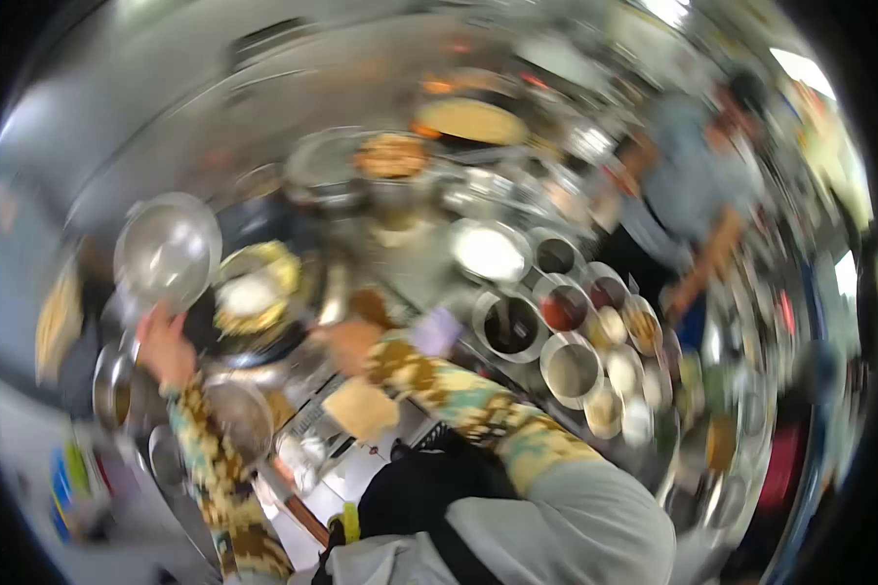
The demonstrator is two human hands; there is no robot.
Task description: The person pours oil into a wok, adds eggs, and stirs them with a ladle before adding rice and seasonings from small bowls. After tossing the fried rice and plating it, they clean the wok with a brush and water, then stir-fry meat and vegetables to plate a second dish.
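My left hand [169, 351] grips the lower rim of a shiny metal bowl [169, 249], which is tipped up at the left. Just right of the bowl, a dark wok [261, 357] holds a white mound that looks like rice [251, 294], ringed by yellow egg [283, 263]. My right hand [349, 343] is to the right of the wok. Motion smears its fingers, and I cannot make out what, if anything, they hold. Close to that wrist lies a pale purple cloth or sponge [436, 331]. Camouflage-patterned sleeves cover both my forearms.
Several metal pots of sauces and seasonings stand at the right, including a dark sauce [510, 325] and a white bowl [490, 253]. Behind are a tray of browned food [391, 155] and a wide yellowish pan [472, 121]. A co-worker [693, 166] leans in at the right.
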